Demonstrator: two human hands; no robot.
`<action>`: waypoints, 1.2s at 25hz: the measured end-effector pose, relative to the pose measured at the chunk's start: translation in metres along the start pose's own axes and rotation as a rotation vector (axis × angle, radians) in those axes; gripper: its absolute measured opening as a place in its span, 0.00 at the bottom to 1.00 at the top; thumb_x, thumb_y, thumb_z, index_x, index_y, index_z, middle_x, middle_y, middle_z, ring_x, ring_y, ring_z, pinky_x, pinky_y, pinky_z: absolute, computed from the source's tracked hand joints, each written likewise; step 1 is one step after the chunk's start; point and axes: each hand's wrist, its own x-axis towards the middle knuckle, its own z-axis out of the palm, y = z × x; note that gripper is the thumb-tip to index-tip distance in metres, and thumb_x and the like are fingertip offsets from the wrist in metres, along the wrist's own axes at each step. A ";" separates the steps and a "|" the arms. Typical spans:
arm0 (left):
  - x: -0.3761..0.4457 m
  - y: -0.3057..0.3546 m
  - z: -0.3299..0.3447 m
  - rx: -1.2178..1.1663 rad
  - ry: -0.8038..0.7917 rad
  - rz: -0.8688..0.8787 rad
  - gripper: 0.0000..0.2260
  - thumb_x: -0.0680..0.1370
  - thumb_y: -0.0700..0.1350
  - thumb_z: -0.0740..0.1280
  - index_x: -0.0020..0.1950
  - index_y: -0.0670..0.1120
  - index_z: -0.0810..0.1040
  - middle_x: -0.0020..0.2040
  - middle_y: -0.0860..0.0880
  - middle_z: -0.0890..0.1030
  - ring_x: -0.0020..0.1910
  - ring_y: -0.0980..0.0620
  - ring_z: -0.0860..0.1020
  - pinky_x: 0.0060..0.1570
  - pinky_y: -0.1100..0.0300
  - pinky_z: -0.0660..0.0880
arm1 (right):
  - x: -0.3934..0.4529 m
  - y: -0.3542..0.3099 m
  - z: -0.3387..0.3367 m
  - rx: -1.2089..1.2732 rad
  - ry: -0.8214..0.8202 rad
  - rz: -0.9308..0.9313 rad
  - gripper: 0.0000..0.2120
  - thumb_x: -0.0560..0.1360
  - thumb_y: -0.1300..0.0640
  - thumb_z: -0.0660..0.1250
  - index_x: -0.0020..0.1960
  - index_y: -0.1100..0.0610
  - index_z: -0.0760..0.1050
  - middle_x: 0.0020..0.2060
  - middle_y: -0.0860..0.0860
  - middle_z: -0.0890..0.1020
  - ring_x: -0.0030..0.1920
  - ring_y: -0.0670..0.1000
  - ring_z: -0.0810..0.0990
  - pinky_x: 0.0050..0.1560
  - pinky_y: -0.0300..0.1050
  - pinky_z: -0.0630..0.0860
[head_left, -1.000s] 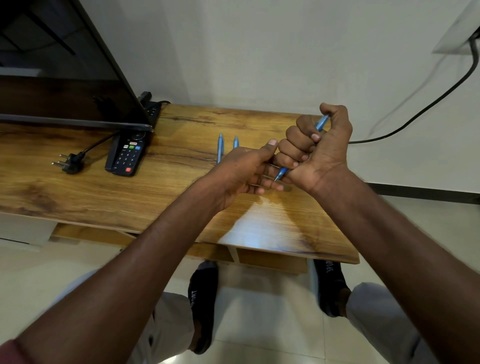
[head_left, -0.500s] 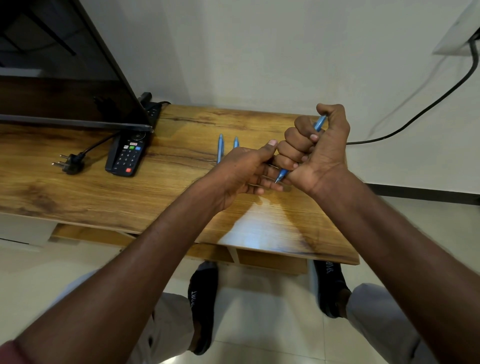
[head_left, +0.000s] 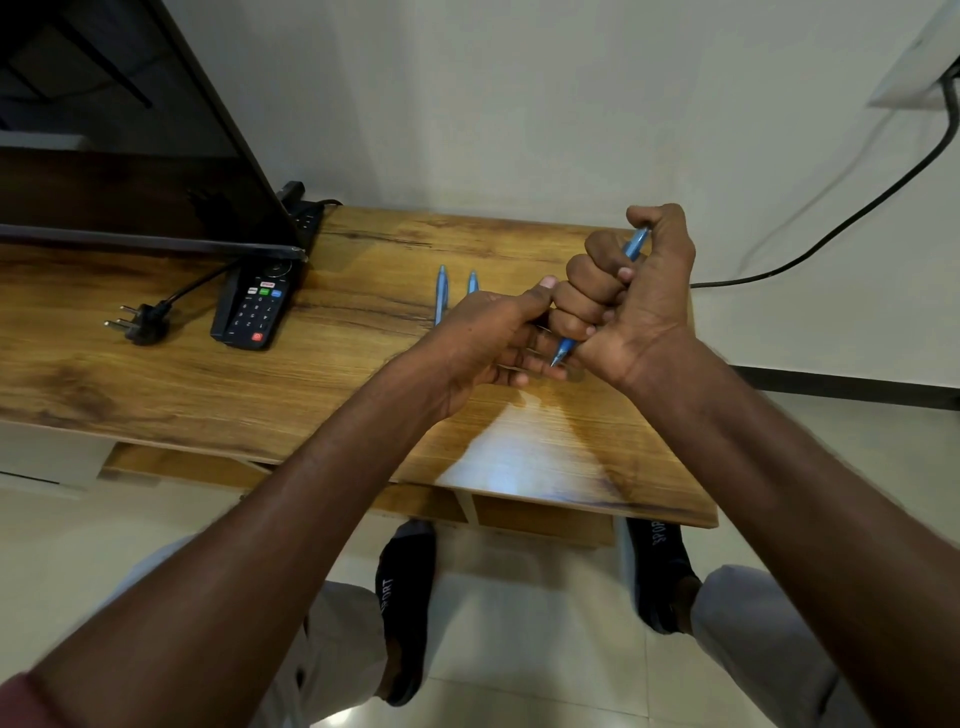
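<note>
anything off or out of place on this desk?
Nothing spilled or broken. A plug lies loose on the table, in no socket; the remote sits partly under the screen's edge. The right hand grips its pen in a fist, tip down, not as for writing. The left hand holds thin rods.

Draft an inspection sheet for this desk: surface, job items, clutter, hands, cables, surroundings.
Surface: wooden table, with a glare patch near the front edge.
Job's things: blue pen in the right fist, tip down; spare blue pens lie side by side behind the left hand.
Clutter: TV remote by the television corner.
Hands: right hand grips the pen; left hand is curled, with thin rods between its fingers, identity unclear.
Cables: loose plug and its lead on the table; power strip; black cable on the wall.
Surroundings: pale wall, tiled floor, feet in black socks.
</note>
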 end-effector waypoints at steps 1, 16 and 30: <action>0.000 0.000 0.000 -0.002 -0.002 0.006 0.25 0.85 0.61 0.62 0.61 0.40 0.83 0.48 0.42 0.89 0.45 0.47 0.88 0.45 0.54 0.75 | 0.000 0.000 0.000 -0.005 -0.014 0.006 0.26 0.80 0.39 0.54 0.28 0.51 0.54 0.22 0.47 0.52 0.22 0.48 0.48 0.27 0.38 0.49; 0.002 -0.002 -0.001 0.015 -0.020 0.011 0.22 0.85 0.60 0.61 0.59 0.42 0.83 0.48 0.43 0.89 0.49 0.45 0.88 0.45 0.54 0.75 | -0.001 -0.001 -0.002 0.043 0.001 0.023 0.30 0.80 0.33 0.56 0.28 0.52 0.58 0.21 0.47 0.57 0.25 0.47 0.48 0.29 0.40 0.49; 0.004 -0.002 -0.002 0.005 -0.022 0.006 0.23 0.85 0.58 0.61 0.61 0.40 0.83 0.49 0.43 0.89 0.49 0.44 0.88 0.44 0.54 0.75 | -0.004 0.003 0.005 -0.006 0.021 -0.042 0.28 0.81 0.38 0.55 0.29 0.52 0.56 0.21 0.47 0.54 0.24 0.48 0.47 0.28 0.38 0.48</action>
